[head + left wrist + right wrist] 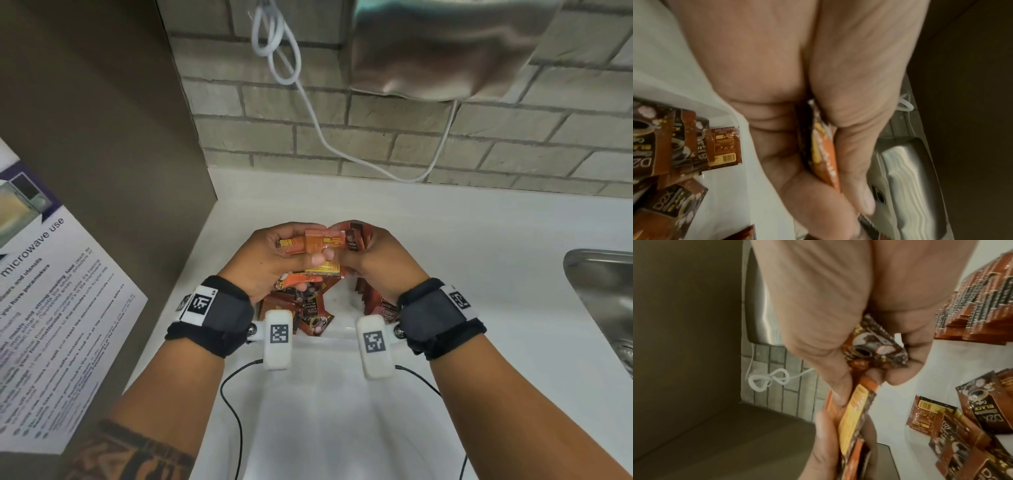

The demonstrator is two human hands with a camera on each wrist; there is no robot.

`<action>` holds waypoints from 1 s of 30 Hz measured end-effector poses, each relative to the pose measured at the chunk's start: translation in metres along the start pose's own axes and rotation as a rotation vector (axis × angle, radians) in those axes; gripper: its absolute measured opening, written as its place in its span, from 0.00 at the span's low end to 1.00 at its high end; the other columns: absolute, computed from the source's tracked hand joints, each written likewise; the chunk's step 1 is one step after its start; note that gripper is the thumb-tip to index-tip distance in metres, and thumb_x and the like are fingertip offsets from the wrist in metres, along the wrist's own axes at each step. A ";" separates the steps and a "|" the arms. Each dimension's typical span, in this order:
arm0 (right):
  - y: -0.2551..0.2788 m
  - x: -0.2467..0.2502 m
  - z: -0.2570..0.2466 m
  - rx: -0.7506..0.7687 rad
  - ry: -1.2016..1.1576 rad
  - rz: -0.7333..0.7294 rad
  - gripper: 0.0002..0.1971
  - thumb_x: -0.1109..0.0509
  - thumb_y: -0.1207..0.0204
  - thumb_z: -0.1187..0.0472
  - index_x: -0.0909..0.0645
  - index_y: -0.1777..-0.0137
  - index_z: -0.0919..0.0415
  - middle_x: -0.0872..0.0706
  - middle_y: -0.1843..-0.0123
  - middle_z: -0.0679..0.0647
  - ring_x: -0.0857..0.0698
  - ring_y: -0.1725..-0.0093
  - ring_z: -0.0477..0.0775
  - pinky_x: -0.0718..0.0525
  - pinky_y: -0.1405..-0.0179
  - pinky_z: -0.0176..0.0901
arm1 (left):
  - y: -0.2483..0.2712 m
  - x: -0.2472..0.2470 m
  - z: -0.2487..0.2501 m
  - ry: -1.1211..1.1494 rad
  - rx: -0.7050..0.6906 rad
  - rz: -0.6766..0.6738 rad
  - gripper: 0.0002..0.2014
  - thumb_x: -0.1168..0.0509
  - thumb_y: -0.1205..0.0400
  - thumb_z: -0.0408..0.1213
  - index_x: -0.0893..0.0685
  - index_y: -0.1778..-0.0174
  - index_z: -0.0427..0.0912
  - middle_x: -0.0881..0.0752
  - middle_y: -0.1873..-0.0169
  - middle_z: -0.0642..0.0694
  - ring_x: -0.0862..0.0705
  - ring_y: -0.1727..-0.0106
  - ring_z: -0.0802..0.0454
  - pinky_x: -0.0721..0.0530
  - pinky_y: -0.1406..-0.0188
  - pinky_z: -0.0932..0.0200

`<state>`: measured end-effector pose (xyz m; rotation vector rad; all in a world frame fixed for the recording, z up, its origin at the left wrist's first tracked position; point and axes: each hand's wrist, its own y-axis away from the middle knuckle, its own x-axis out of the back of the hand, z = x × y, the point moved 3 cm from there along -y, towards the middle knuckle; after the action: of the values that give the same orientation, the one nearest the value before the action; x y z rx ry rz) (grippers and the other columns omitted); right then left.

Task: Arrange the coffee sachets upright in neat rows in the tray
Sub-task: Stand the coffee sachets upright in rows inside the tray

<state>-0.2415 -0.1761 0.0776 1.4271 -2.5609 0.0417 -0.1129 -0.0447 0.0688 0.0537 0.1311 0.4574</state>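
Observation:
Both hands meet above the white tray (pixel 337 330), holding a small stack of orange and brown coffee sachets (pixel 317 243) between them. My left hand (pixel 274 255) grips the stack's left end (pixel 825 155), thumb on top. My right hand (pixel 370 255) pinches the right end and also holds a crumpled brown sachet (pixel 877 347) in its palm. Loose brown sachets (pixel 310 310) lie jumbled in the tray's left part. A row of upright sachets (pixel 378 303) stands along its right side, seen as a packed block (pixel 980 305) in the right wrist view.
White counter (pixel 479 274) with a steel sink (pixel 603 294) at the right. A brown cabinet panel (pixel 102 137) with a microwave notice (pixel 51 308) stands at the left. A brick wall behind carries a steel dispenser (pixel 442 44) and a white cable (pixel 308 102).

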 end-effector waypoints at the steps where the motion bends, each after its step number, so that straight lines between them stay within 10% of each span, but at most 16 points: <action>1: 0.000 0.002 -0.001 0.004 -0.020 0.026 0.12 0.20 0.25 0.63 0.14 0.43 0.58 0.08 0.52 0.54 0.08 0.53 0.55 0.11 0.56 0.48 | 0.000 0.001 0.000 0.024 0.014 0.014 0.22 0.25 0.25 0.33 0.14 0.34 0.42 0.08 0.44 0.41 0.08 0.47 0.44 0.09 0.59 0.49; 6: 0.004 0.013 -0.009 0.249 -0.074 0.236 0.09 0.22 0.26 0.70 0.13 0.50 0.57 0.09 0.51 0.53 0.11 0.49 0.51 0.14 0.46 0.41 | 0.000 0.009 -0.008 0.172 0.135 0.104 0.16 0.33 0.14 0.35 0.15 0.31 0.40 0.11 0.38 0.36 0.09 0.53 0.48 0.13 0.68 0.60; 12: 0.009 -0.007 -0.001 0.474 0.276 0.159 0.18 0.23 0.34 0.78 0.08 0.53 0.54 0.19 0.51 0.51 0.18 0.46 0.55 0.16 0.45 0.49 | -0.002 0.002 0.000 0.258 0.101 0.072 0.22 0.29 0.21 0.33 0.16 0.29 0.41 0.10 0.40 0.41 0.09 0.51 0.50 0.12 0.66 0.62; 21: 0.003 0.008 -0.002 0.002 -0.204 0.242 0.11 0.30 0.16 0.56 0.18 0.36 0.56 0.10 0.52 0.57 0.09 0.56 0.51 0.09 0.54 0.50 | -0.003 0.000 0.003 0.136 -0.030 0.081 0.26 0.26 0.24 0.23 0.17 0.29 0.41 0.13 0.35 0.41 0.10 0.45 0.46 0.11 0.69 0.57; 30: -0.004 0.015 0.001 -0.082 -0.512 0.260 0.18 0.26 0.22 0.71 0.19 0.33 0.59 0.09 0.56 0.54 0.11 0.49 0.56 0.12 0.49 0.50 | -0.004 -0.002 -0.004 0.147 -0.029 0.041 0.29 0.25 0.27 0.32 0.19 0.28 0.39 0.11 0.38 0.39 0.09 0.48 0.45 0.11 0.66 0.57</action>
<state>-0.2457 -0.1913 0.0790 1.1829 -3.0974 -0.4388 -0.1136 -0.0491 0.0651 -0.0063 0.2682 0.5041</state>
